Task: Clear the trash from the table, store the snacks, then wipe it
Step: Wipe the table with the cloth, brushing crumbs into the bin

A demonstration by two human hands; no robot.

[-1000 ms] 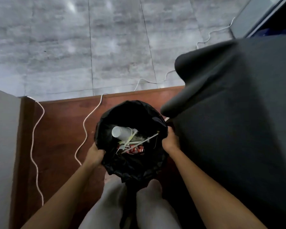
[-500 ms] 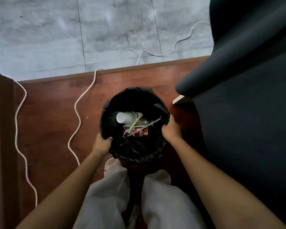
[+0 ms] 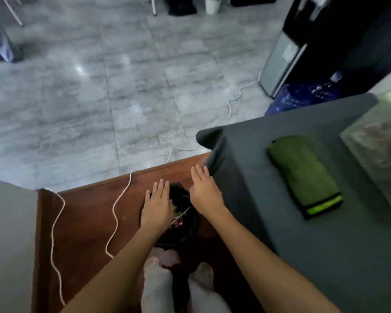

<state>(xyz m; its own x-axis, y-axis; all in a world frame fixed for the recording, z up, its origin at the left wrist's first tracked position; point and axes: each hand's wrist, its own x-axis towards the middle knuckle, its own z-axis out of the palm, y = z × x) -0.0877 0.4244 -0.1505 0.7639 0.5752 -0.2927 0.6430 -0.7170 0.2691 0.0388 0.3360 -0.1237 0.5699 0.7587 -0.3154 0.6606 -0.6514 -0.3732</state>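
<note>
A black-lined trash bin (image 3: 187, 231) stands on the brown floor panel by my feet, with trash (image 3: 178, 219) inside: thin sticks and a red wrapper. My left hand (image 3: 157, 205) hovers over the bin's left side, fingers spread, holding nothing. My right hand (image 3: 204, 192) is above the bin's right rim, also flat and empty. To the right is the table under a dark grey cloth (image 3: 325, 233). A folded green cleaning cloth (image 3: 303, 175) lies on it. A clear plastic bag (image 3: 379, 150) sits at the table's far right.
A white cable (image 3: 115, 213) snakes over the brown floor panel (image 3: 84, 222) left of the bin. Grey tiled floor (image 3: 122, 86) lies beyond. A blue water bottle (image 3: 303, 98) and a dark dispenser (image 3: 287, 48) stand behind the table. A grey wall edge (image 3: 7, 245) is at left.
Both hands let go of the bin liner's rim and rose with fingers open. The view lifted and pulled back, showing the tabletop with the green cloth.
</note>
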